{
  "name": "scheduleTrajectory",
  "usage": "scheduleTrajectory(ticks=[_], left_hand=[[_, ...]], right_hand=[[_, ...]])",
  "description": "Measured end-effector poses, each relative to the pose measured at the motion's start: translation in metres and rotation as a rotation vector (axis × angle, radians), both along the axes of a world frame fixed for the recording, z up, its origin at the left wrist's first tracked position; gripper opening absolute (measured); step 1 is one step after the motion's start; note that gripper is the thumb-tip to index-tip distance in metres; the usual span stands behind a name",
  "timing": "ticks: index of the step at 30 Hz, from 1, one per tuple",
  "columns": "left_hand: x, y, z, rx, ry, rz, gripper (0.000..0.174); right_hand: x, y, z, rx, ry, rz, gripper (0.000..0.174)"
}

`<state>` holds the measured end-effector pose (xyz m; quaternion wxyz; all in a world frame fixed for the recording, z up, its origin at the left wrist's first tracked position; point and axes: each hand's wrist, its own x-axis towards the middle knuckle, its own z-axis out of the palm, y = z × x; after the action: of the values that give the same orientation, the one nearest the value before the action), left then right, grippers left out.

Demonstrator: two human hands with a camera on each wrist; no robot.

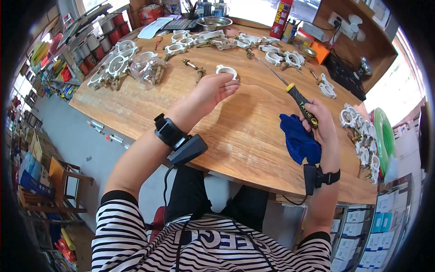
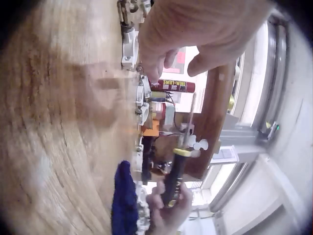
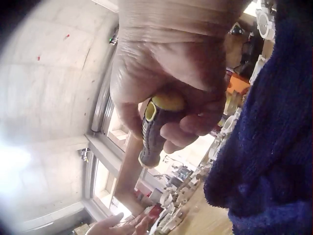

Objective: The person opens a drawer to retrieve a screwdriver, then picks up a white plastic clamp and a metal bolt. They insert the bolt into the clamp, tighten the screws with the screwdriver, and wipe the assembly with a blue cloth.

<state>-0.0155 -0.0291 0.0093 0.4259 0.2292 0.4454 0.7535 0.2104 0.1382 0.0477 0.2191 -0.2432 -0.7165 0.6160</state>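
My right hand [image 1: 325, 121] grips a screwdriver [image 1: 299, 100] by its black and yellow handle. The metal shaft points up and away to the left. A dark blue cloth [image 1: 297, 140] hangs beside and below that hand, over the table's right part. My left hand [image 1: 212, 93] is held above the table with its fingers loosely extended and nothing in them. Just past its fingertips sits a white ring clamp [image 1: 234, 72], partly covered by the hand in the head view. In the left wrist view the left fingers [image 2: 155, 68] overlap the row of white clamps.
Several white clamps with brass-coloured bolts line the wooden table's [image 1: 244, 149] back, left and right sides. A plastic bag [image 1: 144, 75] lies at left, loose bolts [image 1: 194, 65] nearer the middle. Behind stand a metal bowl [image 1: 214, 22] and red spray can [image 1: 281, 18]; green hose [image 1: 384, 140] is at right.
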Motion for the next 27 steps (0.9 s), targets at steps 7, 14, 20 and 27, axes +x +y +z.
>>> scheduleTrajectory(ticks=[7, 14, 20, 27], left_hand=[[-0.014, 0.043, -0.016, -0.641, 1.626, 0.267, 0.034], [-0.007, 0.039, 0.012, -0.479, 1.349, 0.053, 0.03], [0.039, 0.024, 0.05, 0.087, 0.399, -0.46, 0.038], [0.055, 0.032, 0.041, 0.188, 0.147, -0.542, 0.042]], right_hand=[[-0.002, -0.006, 0.0, -0.051, 0.181, -0.048, 0.018], [-0.001, -0.007, 0.001, -0.222, 0.322, 0.005, 0.018], [-0.014, -0.022, -0.002, -0.177, 0.436, -0.068, 0.036], [-0.007, -0.016, 0.001, -0.115, 0.319, 0.002, 0.03]])
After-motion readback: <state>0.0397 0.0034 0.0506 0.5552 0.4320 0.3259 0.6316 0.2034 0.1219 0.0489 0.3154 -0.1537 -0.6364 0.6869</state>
